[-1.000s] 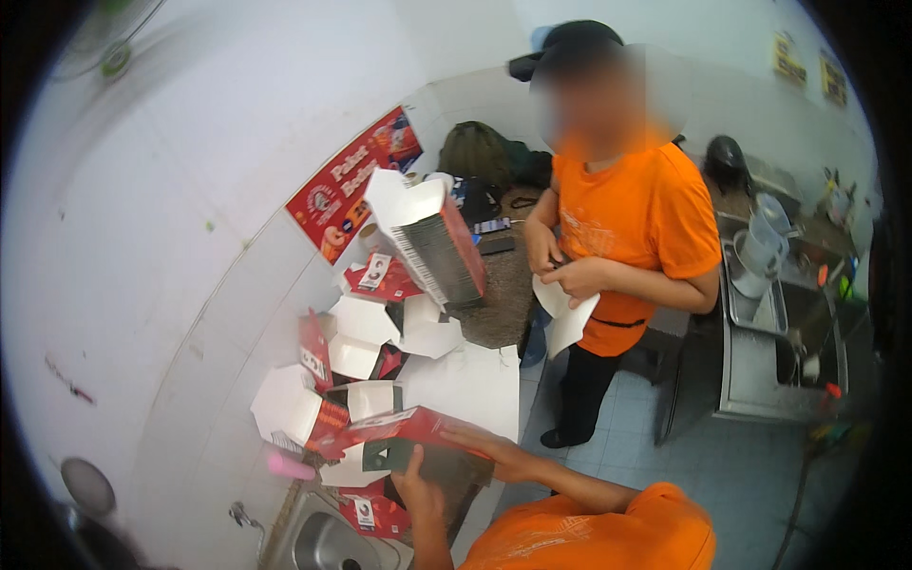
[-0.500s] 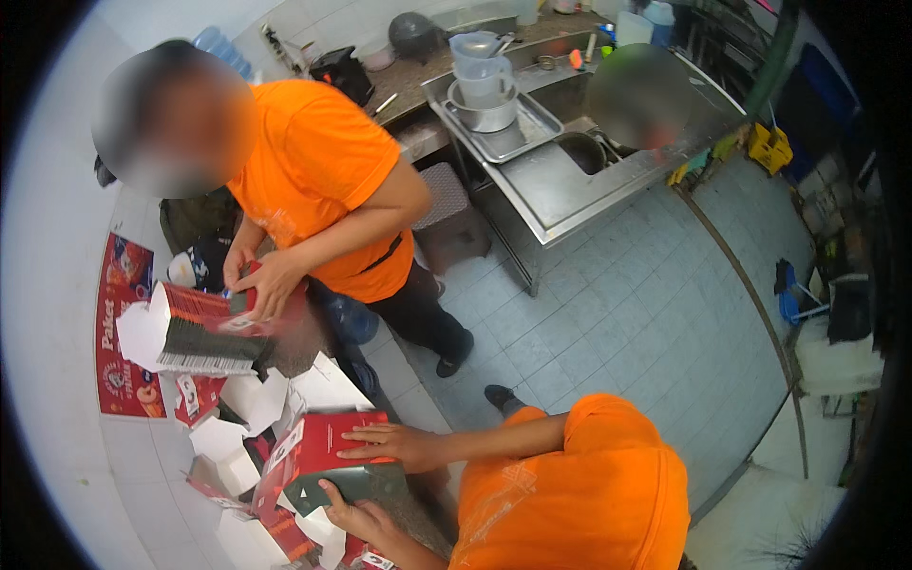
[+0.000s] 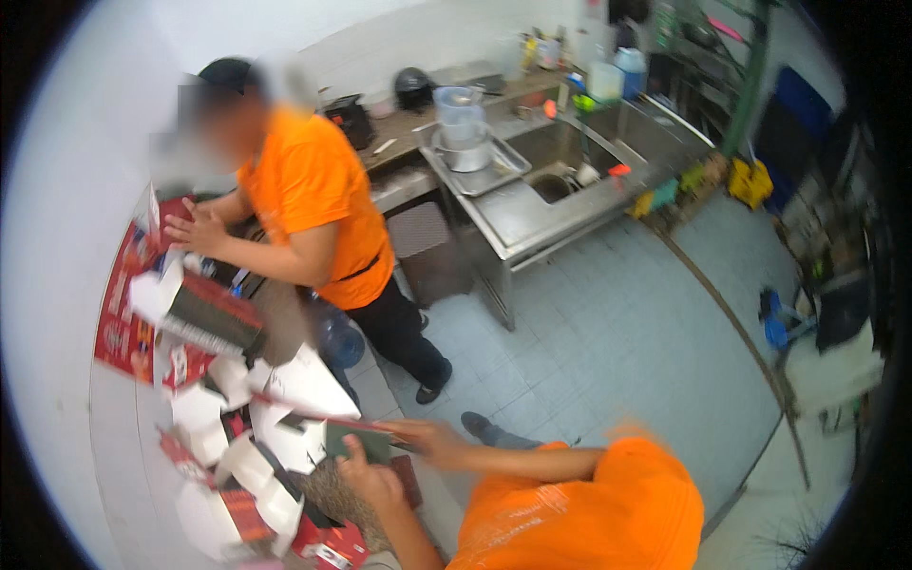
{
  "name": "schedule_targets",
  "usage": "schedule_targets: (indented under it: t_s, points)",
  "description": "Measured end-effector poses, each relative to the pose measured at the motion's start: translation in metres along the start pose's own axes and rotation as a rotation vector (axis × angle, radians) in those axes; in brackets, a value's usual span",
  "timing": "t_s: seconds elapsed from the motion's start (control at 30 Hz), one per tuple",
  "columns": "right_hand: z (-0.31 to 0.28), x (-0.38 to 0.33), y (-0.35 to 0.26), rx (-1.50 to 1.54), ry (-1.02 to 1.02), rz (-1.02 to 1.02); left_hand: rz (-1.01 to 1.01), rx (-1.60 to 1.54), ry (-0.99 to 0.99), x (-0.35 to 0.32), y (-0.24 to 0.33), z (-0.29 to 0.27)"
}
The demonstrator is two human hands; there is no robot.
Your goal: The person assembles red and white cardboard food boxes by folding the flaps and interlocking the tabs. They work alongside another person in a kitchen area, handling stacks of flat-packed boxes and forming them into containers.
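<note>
A red and dark green cardboard food box (image 3: 356, 443) is between my hands, seen nearly edge-on. My left hand (image 3: 372, 475) grips its lower side, thumb up against the green panel. My right hand (image 3: 427, 443) holds the red edge at its near end; the fingertips are partly hidden and blurred. Beyond and below lie several folded boxes with white open flaps (image 3: 199, 408), heaped on the speckled counter (image 3: 332, 489). A red box (image 3: 332, 545) lies near my left forearm.
Across the counter a co-worker in an orange shirt (image 3: 313, 180) handles another red box (image 3: 174, 217), both hands on it. Beside that person stands a stack of flat boxes (image 3: 214, 309). A steel sink (image 3: 532, 218) with pots stands behind. A blue water jug (image 3: 340, 340) is below the counter.
The box in my hands has turned from showing its broad red face to nearly edge-on. My right hand has moved from its top to its edge. The co-worker's hands have risen with a red box.
</note>
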State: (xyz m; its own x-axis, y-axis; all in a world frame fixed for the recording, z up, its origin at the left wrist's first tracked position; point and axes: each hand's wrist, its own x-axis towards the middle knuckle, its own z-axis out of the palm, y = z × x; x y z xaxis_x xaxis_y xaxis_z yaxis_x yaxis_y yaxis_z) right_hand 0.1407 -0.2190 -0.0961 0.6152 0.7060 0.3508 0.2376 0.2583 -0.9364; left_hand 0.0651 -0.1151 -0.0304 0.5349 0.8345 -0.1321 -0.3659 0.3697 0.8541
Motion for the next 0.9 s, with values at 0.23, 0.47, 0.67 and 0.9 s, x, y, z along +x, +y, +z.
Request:
schedule_targets:
  t_s: [0.23,0.47,0.67,0.9]
  points:
    - [-0.016,-0.091,-0.030,0.224,0.268,0.608,-0.224,-0.220,-0.084,-0.061,-0.060,-0.024]
    - [-0.038,-0.107,-0.056,-0.339,-0.009,0.013,-0.194,-0.283,0.109,-0.085,-0.069,-0.035]
    - [-0.057,-0.067,-0.056,-0.659,-0.086,-0.318,-0.142,-0.124,0.124,-0.092,-0.100,-0.020]
    - [-0.087,-0.032,-0.063,-0.155,-0.229,0.021,0.000,0.128,0.068,-0.079,-0.079,0.013]
